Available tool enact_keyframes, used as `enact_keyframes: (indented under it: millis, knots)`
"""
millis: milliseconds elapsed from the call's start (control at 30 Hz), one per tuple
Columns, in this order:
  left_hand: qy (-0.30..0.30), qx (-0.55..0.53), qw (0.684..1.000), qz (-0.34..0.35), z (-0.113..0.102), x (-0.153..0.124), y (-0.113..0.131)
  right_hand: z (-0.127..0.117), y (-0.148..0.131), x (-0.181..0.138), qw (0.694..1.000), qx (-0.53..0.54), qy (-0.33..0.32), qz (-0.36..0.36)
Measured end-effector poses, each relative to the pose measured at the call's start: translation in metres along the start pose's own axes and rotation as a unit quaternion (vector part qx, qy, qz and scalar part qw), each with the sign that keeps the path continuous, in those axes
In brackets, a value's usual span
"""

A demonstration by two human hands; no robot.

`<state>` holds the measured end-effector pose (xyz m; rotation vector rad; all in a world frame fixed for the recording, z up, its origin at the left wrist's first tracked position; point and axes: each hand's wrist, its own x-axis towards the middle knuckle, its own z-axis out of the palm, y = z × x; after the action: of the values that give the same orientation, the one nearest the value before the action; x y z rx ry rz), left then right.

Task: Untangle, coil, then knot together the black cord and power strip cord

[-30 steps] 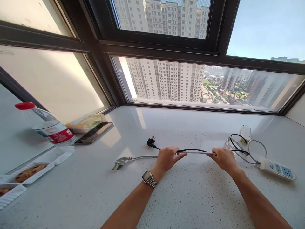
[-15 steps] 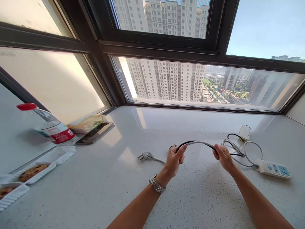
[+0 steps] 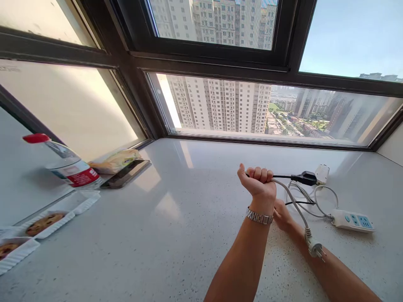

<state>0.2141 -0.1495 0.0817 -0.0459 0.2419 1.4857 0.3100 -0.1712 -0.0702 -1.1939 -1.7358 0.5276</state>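
My left hand (image 3: 258, 182), with a metal watch on its wrist, is closed in a fist round a black power cord (image 3: 281, 176) and a white power cord (image 3: 296, 203). The black plug (image 3: 307, 178) sticks out to the right of this fist. From the same fist the white cord hangs down to its white plug (image 3: 314, 247), prongs out, in front of my right forearm. My right hand (image 3: 283, 216) is closed on the cords just behind my left wrist, which hides its fingertips. Loops of cord lead to a white power strip (image 3: 352, 221) with blue socket faces.
A white adapter-like block (image 3: 322, 174) stands behind the cord loops. On the left are a red-capped bottle (image 3: 75, 167), a phone (image 3: 126, 174), a food packet (image 3: 116, 161) and a plastic tray (image 3: 85, 201) with cookies (image 3: 45, 224). Windows border the pale speckled counter (image 3: 141, 251).
My left hand has swung right and turned over, carrying the cord ends across to my right hand. Both plugs now point right. The power strip has shifted slightly left.
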Motion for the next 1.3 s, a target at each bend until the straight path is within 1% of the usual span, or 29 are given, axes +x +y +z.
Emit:
enact_keyframes:
  millis: [67, 100, 167, 200, 267, 367, 467, 600, 667, 733, 767, 833, 867, 900, 933, 967, 1000, 1067, 1100, 1133, 1200, 1233, 1300]
  knots:
    - [0.033, 0.055, 0.995, 0.075, -0.01, 0.016, -0.005, 0.0, -0.005, -0.001, 0.999, 0.05, -0.007, 0.003]
    - [0.036, 0.096, 0.99, 0.101, -0.017, 0.021, -0.006, 0.0, -0.008, -0.001, 0.996, 0.087, -0.005, 0.013]
    - [0.02, 0.174, 0.976, 0.129, -0.034, 0.028, -0.005, 0.001, -0.011, 0.0, 0.987, 0.158, -0.004, 0.042]
    - [0.002, 0.205, 0.97, 0.127, -0.041, 0.029, -0.002, 0.0, -0.012, 0.002, 0.981, 0.186, -0.003, 0.062]
    - [-0.049, 0.242, 0.964, 0.098, -0.053, 0.028, 0.009, 0.0, -0.011, 0.005, 0.967, 0.233, 0.003, 0.102]
    - [-0.124, 0.268, 0.955, 0.008, -0.063, 0.023, 0.029, -0.002, -0.011, 0.007, 0.946, 0.277, 0.044, 0.163]
    - [-0.154, 0.297, 0.94, -0.06, -0.071, 0.016, 0.045, -0.003, -0.014, 0.007, 0.93, 0.281, 0.088, 0.221]
    - [-0.173, 0.336, 0.923, -0.074, -0.085, 0.0, 0.054, -0.001, -0.023, 0.009, 0.904, 0.275, 0.156, 0.288]
    - [-0.197, 0.354, 0.911, -0.076, -0.093, -0.01, 0.054, 0.0, -0.025, 0.01, 0.892, 0.279, 0.176, 0.308]
    - [-0.249, 0.383, 0.886, -0.077, -0.102, -0.022, 0.054, 0.0, -0.026, 0.011, 0.893, 0.271, 0.166, 0.318]
    - [-0.284, 0.406, 0.865, -0.077, -0.106, -0.027, 0.054, 0.0, -0.026, 0.011, 0.898, 0.261, 0.153, 0.319]
    - [-0.352, 0.464, 0.808, -0.091, -0.114, -0.035, 0.054, 0.001, -0.023, 0.012, 0.915, 0.231, 0.122, 0.307]
    - [-0.377, 0.489, 0.779, -0.107, -0.116, -0.037, 0.055, 0.001, -0.021, 0.012, 0.926, 0.213, 0.106, 0.295]
    - [-0.39, 0.503, 0.761, -0.126, -0.118, -0.037, 0.056, 0.002, -0.019, 0.013, 0.935, 0.194, 0.092, 0.281]
    - [-0.388, 0.502, 0.76, -0.141, -0.119, -0.035, 0.057, 0.003, -0.017, 0.013, 0.944, 0.173, 0.082, 0.269]
    - [-0.369, 0.489, 0.776, -0.149, -0.118, -0.032, 0.059, 0.004, -0.014, 0.014, 0.95, 0.152, 0.07, 0.262]
    - [-0.337, 0.467, 0.804, -0.148, -0.118, -0.027, 0.062, 0.005, -0.012, 0.014, 0.955, 0.133, 0.054, 0.261]
    - [-0.241, 0.43, 0.86, -0.129, -0.115, -0.016, 0.068, 0.007, -0.009, 0.014, 0.959, 0.111, 0.026, 0.258]
    - [-0.194, 0.425, 0.876, -0.122, -0.113, -0.01, 0.071, 0.007, -0.009, 0.013, 0.962, 0.11, 0.012, 0.249]
    - [-0.154, 0.432, 0.881, -0.117, -0.112, -0.004, 0.075, 0.006, -0.008, 0.013, 0.966, 0.113, 0.0, 0.233]
    - [-0.108, 0.468, 0.871, -0.103, -0.112, 0.005, 0.083, 0.005, -0.009, 0.011, 0.973, 0.129, -0.009, 0.193]
    - [-0.099, 0.488, 0.862, -0.093, -0.112, 0.009, 0.087, 0.004, -0.009, 0.01, 0.974, 0.139, -0.012, 0.18]
    - [-0.1, 0.525, 0.843, -0.066, -0.113, 0.014, 0.094, 0.003, -0.009, 0.008, 0.971, 0.161, -0.017, 0.177]
